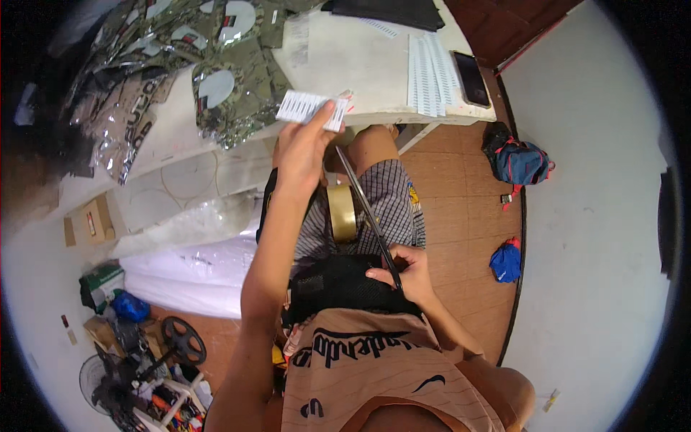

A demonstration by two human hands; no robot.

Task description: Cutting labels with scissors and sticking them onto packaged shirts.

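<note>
My left hand [306,155] holds a white card of printed labels [301,106] at the table's front edge. My right hand [409,273] grips a long, narrow black tool [367,209], possibly scissors, by its lower end at my waist, over a black mesh pouch [324,284]. A roll of gold tape [342,216] rests in my lap beside the tool.
The white table [331,57] bears bagged camouflage garments [230,101], label strips [428,75], a dark flat item [385,11] and a phone [471,79]. Backpack [518,158] and blue bag [506,261] lie on the right floor; white wrapped bundle [180,277] and clutter lie left.
</note>
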